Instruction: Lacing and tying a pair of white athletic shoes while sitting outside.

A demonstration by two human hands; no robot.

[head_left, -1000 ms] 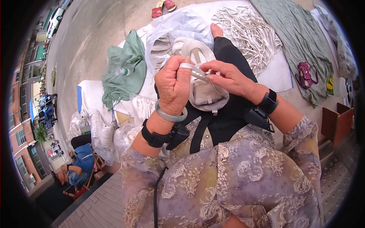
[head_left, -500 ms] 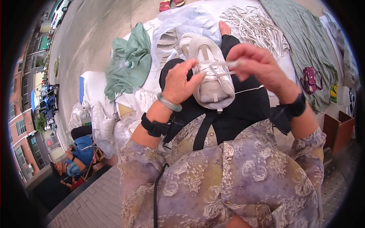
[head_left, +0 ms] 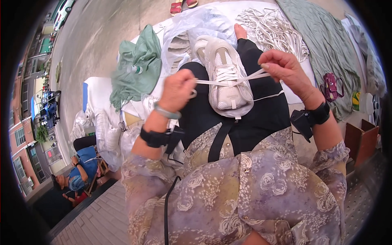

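Note:
A white sneaker (head_left: 230,94) rests between my thighs, its tongue and heel loop toward me. White laces run criss-cross over its front. My left hand (head_left: 177,90) is closed on one end of the shoelace (head_left: 212,83), drawn out level to the left. To the right, my right hand (head_left: 285,72) pinches the other end between thumb and forefinger. Both lengths meet over the shoe's top eyelets. A loose lace tail lies across the black trouser leg (head_left: 267,107) on the right. Behind this shoe, another pale shoe (head_left: 201,45) is partly hidden.
A heap of white laces (head_left: 277,34) lies on the white sheet ahead. Plastic bags (head_left: 204,24) and a green cloth (head_left: 136,65) are at the left. A maroon bag (head_left: 331,86) and a brown box (head_left: 361,141) stand right. Another person (head_left: 83,169) sits far left.
My hands have moved apart, the left one outward and slightly down, the right one outward. The lace that was bunched over the shoe is now stretched between them.

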